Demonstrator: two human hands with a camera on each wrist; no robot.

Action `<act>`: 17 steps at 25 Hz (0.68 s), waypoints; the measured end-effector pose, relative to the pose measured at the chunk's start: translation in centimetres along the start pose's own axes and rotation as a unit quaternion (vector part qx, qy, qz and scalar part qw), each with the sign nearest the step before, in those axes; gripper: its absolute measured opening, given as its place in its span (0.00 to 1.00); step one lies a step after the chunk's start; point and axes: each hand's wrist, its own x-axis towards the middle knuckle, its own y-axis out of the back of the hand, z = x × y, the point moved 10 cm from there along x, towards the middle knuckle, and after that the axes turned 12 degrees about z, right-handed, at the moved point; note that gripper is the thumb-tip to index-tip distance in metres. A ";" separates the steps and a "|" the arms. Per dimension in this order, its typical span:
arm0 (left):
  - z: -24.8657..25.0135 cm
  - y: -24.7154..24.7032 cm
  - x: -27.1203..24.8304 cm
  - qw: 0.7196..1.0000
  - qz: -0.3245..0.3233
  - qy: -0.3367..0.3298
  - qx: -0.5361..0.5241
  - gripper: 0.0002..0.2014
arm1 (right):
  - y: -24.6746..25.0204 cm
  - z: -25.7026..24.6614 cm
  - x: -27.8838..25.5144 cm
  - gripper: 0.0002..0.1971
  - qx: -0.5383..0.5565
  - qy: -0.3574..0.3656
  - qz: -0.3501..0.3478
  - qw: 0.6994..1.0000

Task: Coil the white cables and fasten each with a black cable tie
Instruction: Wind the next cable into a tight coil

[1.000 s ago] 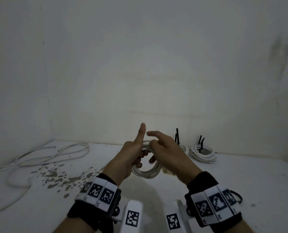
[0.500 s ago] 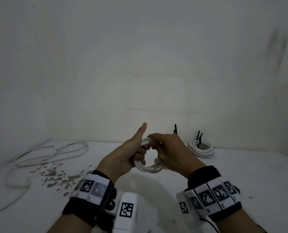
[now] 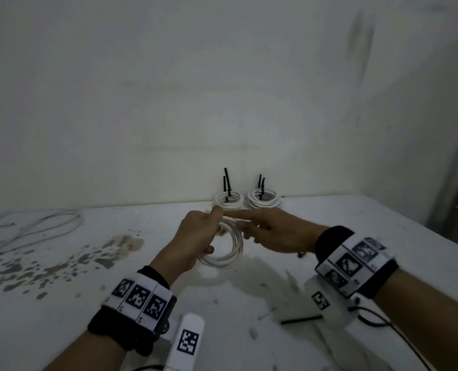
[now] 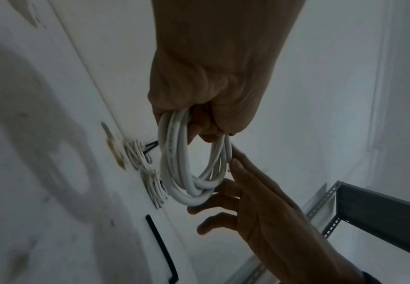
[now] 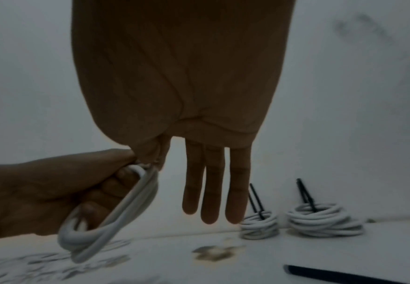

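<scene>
The left hand [image 3: 195, 236] grips the coil [image 3: 226, 249] of white cable above the table [image 3: 383, 236], fingers curled round its top. The right hand [image 3: 273, 231] lies beside it with fingers straight, forefinger and thumb touching the coil where the left thumb holds it. Two tied coils [image 3: 229, 200] [image 3: 264, 200] sit by the wall, a loose cable [image 3: 48, 223] lies far left, and a black tie [image 3: 301, 319] lies near the right wrist.

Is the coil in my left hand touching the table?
Apart. The right wrist view shows the coil hanging from the left hand clear above the table.
</scene>
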 end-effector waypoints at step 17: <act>-1.5 -8.5 -2.5 0.994 -0.031 0.084 -0.069 0.18 | 7.1 7.0 -9.9 0.11 0.080 -0.272 0.175 0.943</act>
